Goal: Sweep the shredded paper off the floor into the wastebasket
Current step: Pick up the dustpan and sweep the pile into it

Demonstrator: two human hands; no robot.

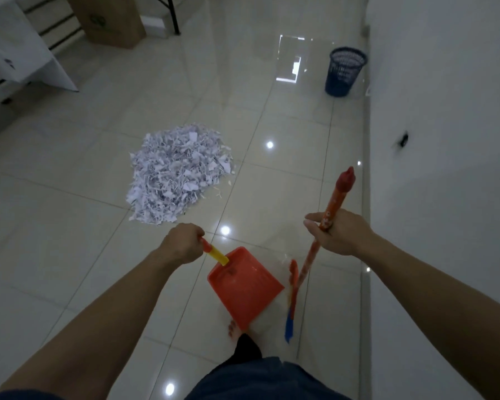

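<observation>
A heap of white shredded paper (pixel 179 174) lies on the glossy tiled floor ahead and slightly left. My left hand (pixel 182 245) grips the yellow and red handle of an orange dustpan (pixel 243 287), which hangs empty, tilted down above my foot. My right hand (pixel 337 230) holds the orange patterned broom handle (pixel 334 203) upright; the broom's red and blue head (pixel 291 301) is near the floor beside the dustpan. A dark blue mesh wastebasket (pixel 345 71) stands upright at the far right by the wall.
A white wall (pixel 445 140) runs along the right side. A white table (pixel 20 50) stands at the far left, with a brown cardboard box (pixel 110 21) and a black table leg (pixel 172 15) at the back. My bare foot (pixel 236 327) shows below the dustpan.
</observation>
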